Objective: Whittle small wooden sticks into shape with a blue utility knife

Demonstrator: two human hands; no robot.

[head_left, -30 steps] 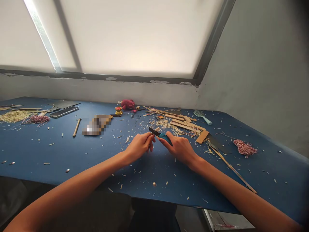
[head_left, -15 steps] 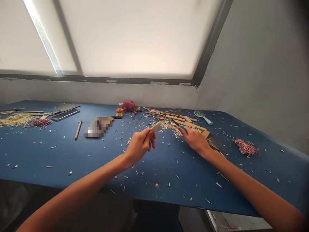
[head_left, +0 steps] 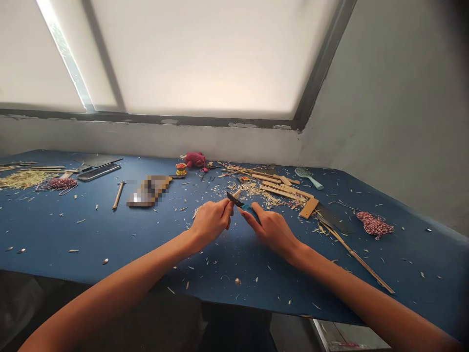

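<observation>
Over the middle of the blue table (head_left: 146, 244), my left hand (head_left: 210, 218) is closed around a short pale strip of wood (head_left: 237, 193), whose tip sticks out past the thumb. My right hand (head_left: 274, 229) grips a utility knife (head_left: 250, 210) by its blue handle. The knife's dark blade (head_left: 233, 199) points left and lies across the strip close to my left fingers; whether it bites into the wood I cannot tell. Behind the hands are a heap of wood shavings (head_left: 252, 188) and several flat wooden strips (head_left: 284, 191).
To the right lie a red-and-white cord bundle (head_left: 373, 224), a pale green hairbrush (head_left: 309, 178) and thin sticks (head_left: 359, 256). On the left are a dark tray (head_left: 99, 172), a short stick (head_left: 118, 195) and another shavings pile (head_left: 22, 179). A red plush toy (head_left: 194, 159) sits near the wall.
My right hand has moved left and nearer to me with the knife, bringing the blade to the strip. My left hand stays nearly in place. The wooden pieces and sticks on the right are uncovered.
</observation>
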